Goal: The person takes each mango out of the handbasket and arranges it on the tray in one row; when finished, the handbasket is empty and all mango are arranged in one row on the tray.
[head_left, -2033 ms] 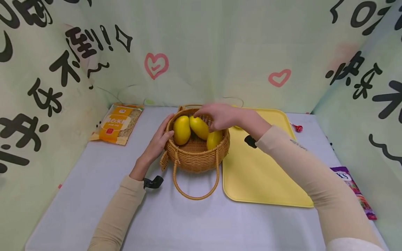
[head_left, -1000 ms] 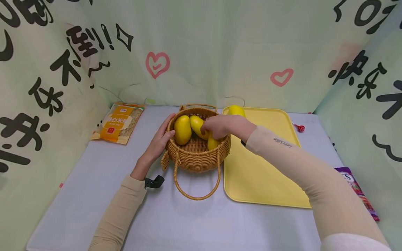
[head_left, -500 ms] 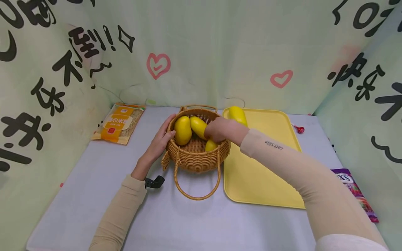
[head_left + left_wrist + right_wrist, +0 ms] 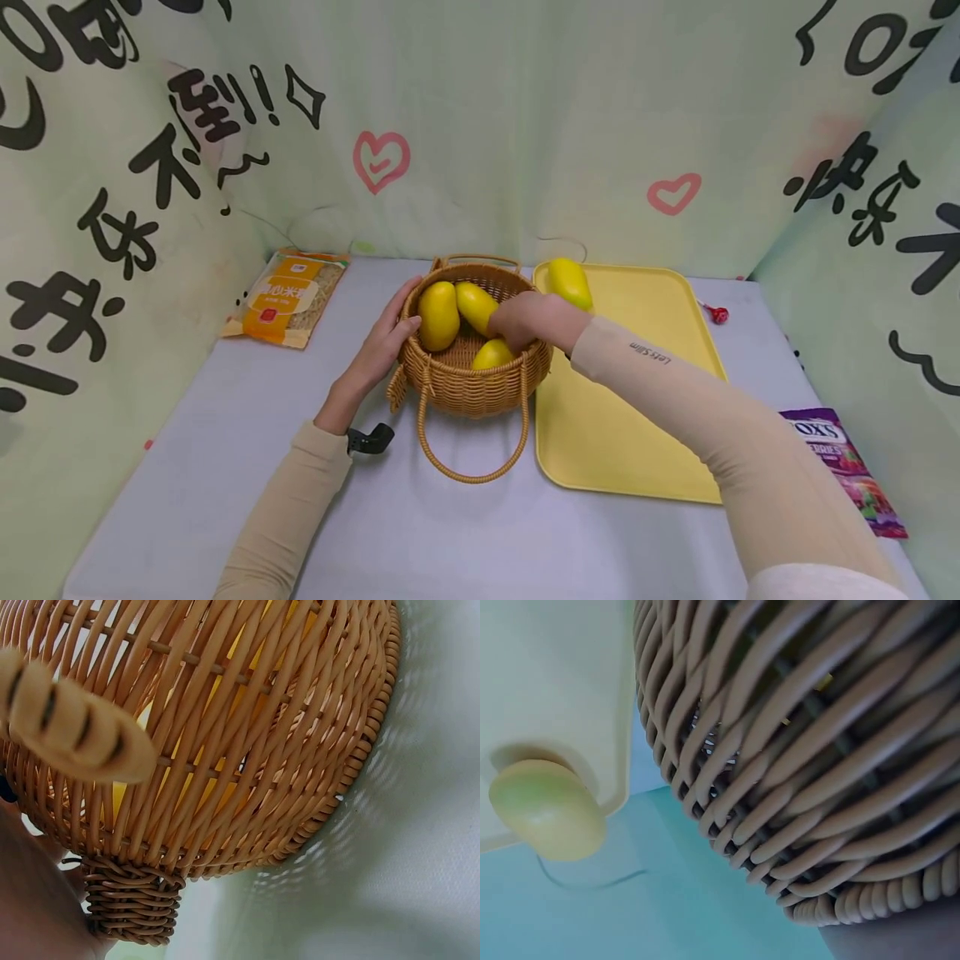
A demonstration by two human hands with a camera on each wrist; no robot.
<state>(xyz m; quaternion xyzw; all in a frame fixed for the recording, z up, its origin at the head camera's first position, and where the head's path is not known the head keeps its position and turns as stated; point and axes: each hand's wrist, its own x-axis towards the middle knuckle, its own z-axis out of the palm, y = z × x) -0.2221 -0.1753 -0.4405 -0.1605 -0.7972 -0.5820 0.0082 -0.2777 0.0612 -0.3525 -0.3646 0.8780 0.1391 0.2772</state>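
A round wicker basket point(image 4: 468, 396) stands in the middle of the table, its front handle hanging onto the cloth. My left hand point(image 4: 382, 346) holds its left side, thumb over the rim. Inside are a mango point(image 4: 438, 317) at the left, another mango point(image 4: 476, 307) at the back and a third mango point(image 4: 492, 356) near the front. My right hand point(image 4: 528, 321) reaches down over the right rim, beside the front mango. Its fingertips are hidden in the basket, so I cannot tell whether they grip anything. The left wrist view shows the woven side point(image 4: 247, 750) close up.
Right of the basket lies a yellow tray point(image 4: 637, 450), with a mango point(image 4: 570, 283) at its back left corner. An orange food packet point(image 4: 285, 300) lies back left, a red lollipop point(image 4: 718, 315) back right. A purple packet point(image 4: 847, 467) lies by the right edge, partly behind my sleeve.
My right hand has lowered from above the basket into its right side. The front mango has shifted left and toward me. My left hand has stayed on the basket.
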